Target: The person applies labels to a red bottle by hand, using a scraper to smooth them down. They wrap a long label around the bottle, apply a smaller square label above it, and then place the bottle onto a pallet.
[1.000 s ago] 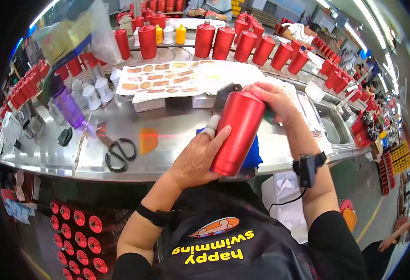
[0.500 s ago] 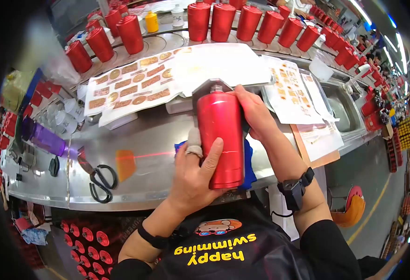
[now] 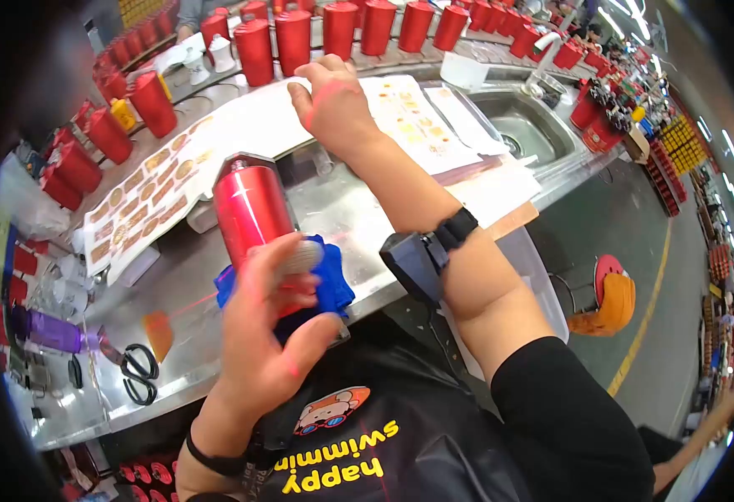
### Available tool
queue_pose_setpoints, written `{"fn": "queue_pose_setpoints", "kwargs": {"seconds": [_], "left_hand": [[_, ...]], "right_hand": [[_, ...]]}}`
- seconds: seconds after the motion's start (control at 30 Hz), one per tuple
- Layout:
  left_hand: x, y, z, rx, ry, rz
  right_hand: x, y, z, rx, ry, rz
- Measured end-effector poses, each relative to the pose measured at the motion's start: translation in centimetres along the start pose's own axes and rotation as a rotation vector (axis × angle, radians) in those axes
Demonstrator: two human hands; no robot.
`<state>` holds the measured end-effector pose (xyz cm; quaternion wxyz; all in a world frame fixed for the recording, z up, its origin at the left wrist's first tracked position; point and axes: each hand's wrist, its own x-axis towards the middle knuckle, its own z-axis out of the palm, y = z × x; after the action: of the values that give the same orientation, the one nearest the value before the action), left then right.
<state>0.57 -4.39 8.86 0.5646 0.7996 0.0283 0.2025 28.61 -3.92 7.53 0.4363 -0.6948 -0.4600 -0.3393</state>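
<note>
A glossy red bottle (image 3: 250, 209) lies in a dark metal cradle on the workbench, its neck pointing away from me. A crumpled blue cloth (image 3: 333, 280) is bunched beside and beneath its near end. My left hand (image 3: 262, 335) is open over the bottle's lower end, thumb apart from the fingers and a pale covering on one finger. It hides that part of the bottle. My right hand (image 3: 337, 109) reaches over the paper sheets toward the row of red bottles, thumb and fingers apart, with nothing visible in it. A printed decal sheet (image 3: 153, 197) lies left of the bottle.
Several red bottles (image 3: 339, 32) stand along the curved conveyor at the back. A steel sink (image 3: 521, 125) is at the right. Scissors (image 3: 139, 372), an orange scraper (image 3: 158, 335) and a purple bottle (image 3: 53, 330) lie on the left. An orange-covered stool (image 3: 613, 305) stands on the floor.
My right hand has left the bottle's neck and moved out toward the back row. My left hand has loosened from the bottle and opened. The view has turned to the right.
</note>
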Motion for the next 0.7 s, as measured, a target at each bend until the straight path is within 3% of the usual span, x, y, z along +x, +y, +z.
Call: {"fn": "queue_pose_setpoints", "kwargs": {"seconds": [0.03, 0.1, 0.17, 0.23, 0.4, 0.5, 0.53, 0.57, 0.63, 0.7], "left_hand": [[0.7, 0.3, 1.4, -0.294, -0.068, -0.171], [2.1, -0.4, 3.8, -0.415, -0.145, -0.394], [2.9, -0.2, 5.8, -0.399, -0.095, -0.334], [3.5, -0.6, 6.8, -0.389, -0.032, -0.392], [3.4, -0.8, 8.0, -0.599, -0.098, -0.481], [3.0, -0.9, 8.2, -0.717, -0.129, -0.523], [2.8, -0.9, 8.1, -0.74, -0.142, -0.541], [2.7, -0.8, 8.1, -0.752, -0.15, -0.543], [2.5, -0.5, 8.4, -0.775, -0.16, -0.549], [2.5, -0.8, 8.3, -0.768, -0.166, -0.55]], "right_hand": [[0.4, -0.4, 0.0, -0.057, 0.002, -0.048], [0.9, -1.5, -0.2, -0.172, 0.009, -0.142], [1.1, -2.9, -0.8, -0.297, -0.055, -0.208], [1.0, -3.7, -1.3, -0.365, -0.055, -0.277], [1.1, -3.3, -1.4, -0.144, -0.006, -0.211], [1.1, 0.5, 1.6, 0.232, 0.115, -0.022], [1.5, -0.9, 0.3, 0.337, 0.148, 0.176], [2.0, -1.9, -1.6, 0.925, -0.062, 0.837], [2.2, -1.3, -2.4, 1.357, 0.018, 1.042], [2.4, -0.3, -2.1, 1.673, 0.058, 1.107]]}}
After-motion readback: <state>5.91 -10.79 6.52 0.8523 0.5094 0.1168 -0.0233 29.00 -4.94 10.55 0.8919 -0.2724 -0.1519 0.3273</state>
